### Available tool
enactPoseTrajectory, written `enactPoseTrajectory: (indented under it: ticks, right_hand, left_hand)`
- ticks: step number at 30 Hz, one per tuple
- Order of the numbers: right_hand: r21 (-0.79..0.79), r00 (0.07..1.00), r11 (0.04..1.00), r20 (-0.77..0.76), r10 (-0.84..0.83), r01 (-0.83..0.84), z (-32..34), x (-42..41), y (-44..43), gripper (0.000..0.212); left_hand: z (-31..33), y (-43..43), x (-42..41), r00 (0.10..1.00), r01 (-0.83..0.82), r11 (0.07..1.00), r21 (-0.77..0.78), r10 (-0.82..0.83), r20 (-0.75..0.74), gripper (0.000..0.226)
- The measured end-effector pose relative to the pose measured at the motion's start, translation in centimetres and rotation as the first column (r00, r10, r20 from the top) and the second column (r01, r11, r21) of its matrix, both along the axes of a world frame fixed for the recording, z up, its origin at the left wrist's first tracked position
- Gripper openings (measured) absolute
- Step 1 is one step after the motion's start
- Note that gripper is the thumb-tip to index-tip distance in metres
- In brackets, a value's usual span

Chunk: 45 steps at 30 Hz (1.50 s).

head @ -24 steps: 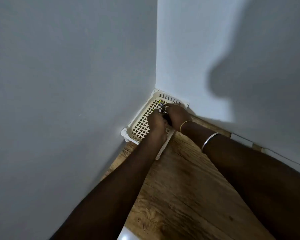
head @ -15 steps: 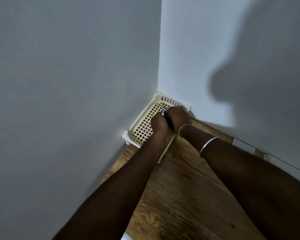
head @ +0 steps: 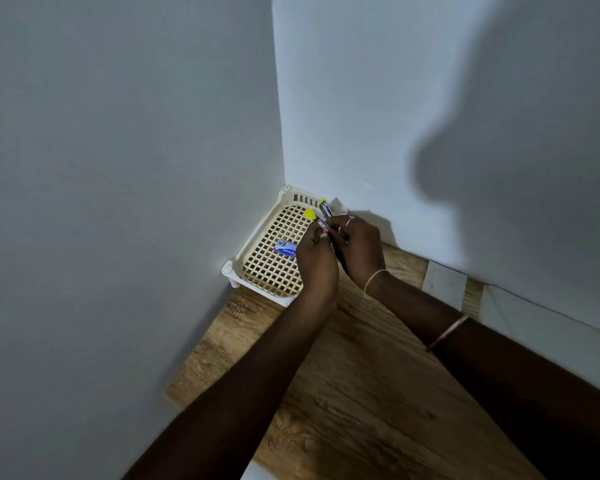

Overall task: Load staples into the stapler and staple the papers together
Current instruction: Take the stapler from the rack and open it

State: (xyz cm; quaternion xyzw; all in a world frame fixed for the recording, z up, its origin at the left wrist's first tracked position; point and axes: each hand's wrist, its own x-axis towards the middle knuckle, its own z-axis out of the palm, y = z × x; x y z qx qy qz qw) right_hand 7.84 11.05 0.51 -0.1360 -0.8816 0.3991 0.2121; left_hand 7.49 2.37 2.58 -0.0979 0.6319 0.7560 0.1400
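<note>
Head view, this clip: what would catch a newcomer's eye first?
Two hands meet in the wall corner over a cream lattice tray: the right hand and left hand together hold a small stapler with yellow-green tips, swung open. A little blue staple box lies on the tray grid beside the left hand. A large dark shadow covers the right wall.

One stapler [head: 321, 216], one staple box [head: 285, 247], one basket [head: 257, 244], two hands.
</note>
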Motion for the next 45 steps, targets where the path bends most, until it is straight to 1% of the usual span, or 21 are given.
enactPoseTrajectory:
  ticks: [2,4,6,7,9,11,13,14,15,16,18,21,23,25,27,31,32,34,37,41,45]
  right_hand:
    - [-0.105,0.999,0.993,-0.026,-0.047,0.044,1.5,2.3,0.4,0.018]
    - [-0.229,0.996,0.972,-0.054,-0.071,0.057,3.0,4.8,0.7,0.017]
    - [-0.384,0.992,0.923,-0.094,-0.078,0.036,4.7,7.6,1.0,0.017]
    - [-0.480,0.990,0.877,-0.120,-0.080,0.013,5.5,9.0,1.2,0.017]
    - [-0.659,0.987,0.751,-0.140,-0.081,-0.031,7.2,11.6,1.5,0.018]
    - [-0.784,0.987,0.617,-0.142,-0.075,-0.066,8.6,14.3,2.0,0.017]
    - [-0.861,0.983,0.495,-0.171,-0.067,-0.116,9.8,16.7,2.6,0.017]
    - [-0.879,0.980,0.456,-0.188,-0.068,-0.137,10.3,17.9,2.9,0.019]
    - [-0.885,0.977,0.441,-0.199,-0.074,-0.147,10.8,19.0,3.2,0.022]
    - [-0.882,0.976,0.449,-0.202,-0.082,-0.145,11.2,19.9,3.5,0.026]
    - [-0.846,0.976,0.520,-0.195,-0.097,-0.117,11.8,21.6,3.7,0.029]
    - [-0.693,0.976,0.720,-0.179,-0.127,-0.033,12.3,23.8,3.8,0.027]
    - [-0.577,0.970,0.816,-0.179,-0.163,0.031,12.6,25.0,3.7,0.024]
    - [-0.480,0.965,0.872,-0.175,-0.197,0.091,12.9,26.0,3.7,0.021]
    - [-0.405,0.962,0.904,-0.159,-0.220,0.139,13.1,26.9,3.8,0.017]
    - [-0.351,0.942,0.912,-0.174,-0.286,0.212,13.3,27.6,4.0,0.014]
    - [-0.370,0.935,0.904,-0.189,-0.299,0.215,13.3,27.7,4.1,0.012]
    - [-0.463,0.922,0.865,-0.217,-0.321,0.192,13.2,27.8,4.2,0.010]
    - [-0.580,0.912,0.805,-0.254,-0.323,0.124,12.6,28.3,4.1,0.014]
    - [-0.635,0.909,0.771,-0.292,-0.298,0.049,11.5,28.9,3.4,0.013]
    - [-0.706,0.915,0.708,-0.291,-0.281,-0.007,11.1,28.9,3.2,0.022]
  left_hand:
    - [1.4,0.2,2.4,0.998,0.026,0.998,0.053,-0.023,-0.061,0.039]
    - [2.6,0.3,4.9,0.988,0.090,0.993,0.080,-0.078,-0.136,0.045]
    - [3.5,0.4,7.3,0.977,0.134,0.985,0.105,-0.114,-0.178,0.047]
    - [3.9,0.5,8.4,0.978,0.138,0.983,0.121,-0.116,-0.171,0.046]
    - [4.5,0.6,10.2,0.984,0.157,0.974,0.165,-0.140,-0.110,0.045]
    - [5.2,0.6,11.8,0.973,0.230,0.938,0.259,-0.227,-0.040,0.042]
    - [6.2,0.5,13.2,0.942,0.325,0.874,0.362,-0.334,-0.039,0.036]
    - [6.7,0.5,13.9,0.925,0.368,0.842,0.396,-0.375,-0.061,0.034]
    - [7.3,0.6,14.5,0.913,0.391,0.816,0.426,-0.402,-0.070,0.034]
    - [7.7,0.9,15.1,0.906,0.400,0.798,0.451,-0.419,-0.064,0.034]
    - [8.5,1.4,16.2,0.897,0.410,0.780,0.473,-0.440,-0.052,0.032]
    - [9.3,2.3,18.0,0.882,0.450,0.775,0.444,-0.463,-0.086,0.028]
    - [9.7,2.9,18.9,0.892,0.436,0.794,0.425,-0.442,-0.089,0.026]
    - [9.9,3.4,19.7,0.907,0.406,0.811,0.420,-0.415,-0.075,0.022]
    - [9.9,3.6,20.3,0.911,0.399,0.816,0.418,-0.406,-0.077,0.021]
    - [9.8,3.8,21.0,0.912,0.400,0.824,0.402,-0.402,-0.085,0.014]
    - [9.8,3.9,21.1,0.918,0.386,0.831,0.402,-0.389,-0.077,0.012]
    - [9.8,3.9,21.0,0.931,0.349,0.841,0.414,-0.361,-0.050,0.008]
    - [10.1,3.8,20.5,0.950,0.279,0.844,0.458,-0.314,-0.001,0.007]
    - [10.5,3.4,19.2,0.965,0.202,0.845,0.495,-0.259,0.049,0.009]
    - [10.5,3.0,18.5,0.964,0.205,0.847,0.491,-0.261,0.048,0.013]
